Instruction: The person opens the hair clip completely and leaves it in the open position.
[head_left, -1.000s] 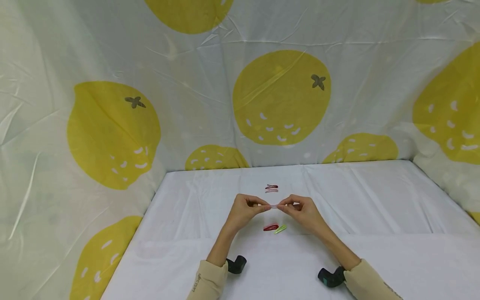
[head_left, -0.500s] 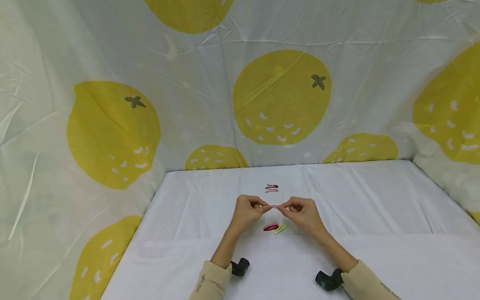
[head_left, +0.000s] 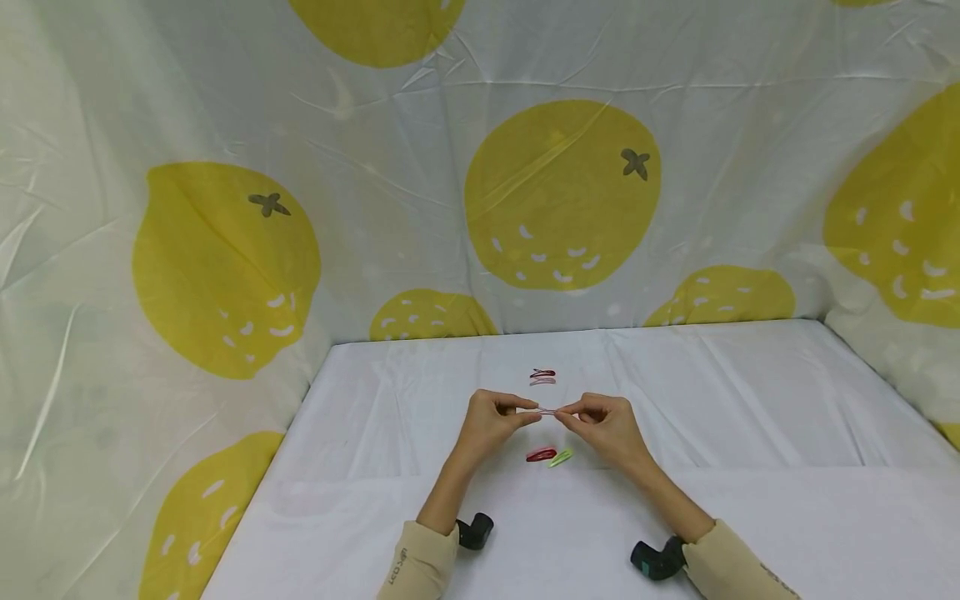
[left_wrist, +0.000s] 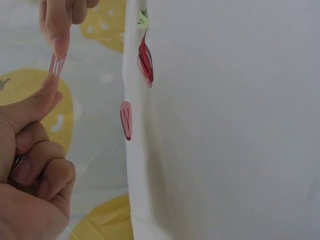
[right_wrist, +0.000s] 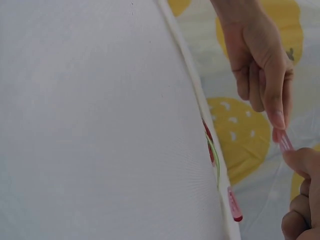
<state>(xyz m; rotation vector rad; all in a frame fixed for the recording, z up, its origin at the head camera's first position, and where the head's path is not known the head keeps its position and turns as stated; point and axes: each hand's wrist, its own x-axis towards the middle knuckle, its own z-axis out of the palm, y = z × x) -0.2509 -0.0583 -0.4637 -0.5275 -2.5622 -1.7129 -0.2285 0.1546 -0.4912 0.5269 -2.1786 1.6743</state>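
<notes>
A pink hair clip [head_left: 548, 411] is stretched between both hands above the white table. My left hand [head_left: 491, 418] pinches its left end between thumb and forefinger. From the other side my right hand [head_left: 606, 427] pinches the right end, its other fingers curled in. In the head view the clip's left end looks slightly spread. The left wrist view shows slots in the clip [left_wrist: 57, 66] between the fingertips. On the near side of the hands lie a red hair clip [head_left: 542, 455], with pink showing at its edge, and a light green clip [head_left: 561, 457].
Beyond the hands, a dark red clip [head_left: 544, 373] and a pink clip [head_left: 543, 382] lie one behind the other. The table [head_left: 750, 400] has a white cloth, and a lemon-print curtain [head_left: 405, 208] stands behind it. Black devices [head_left: 476, 531] are worn at both wrists.
The clip between the hands looked flat half a second ago; its left end now appears slightly parted. The left forearm has shifted a little left. The clips on the table have stayed put.
</notes>
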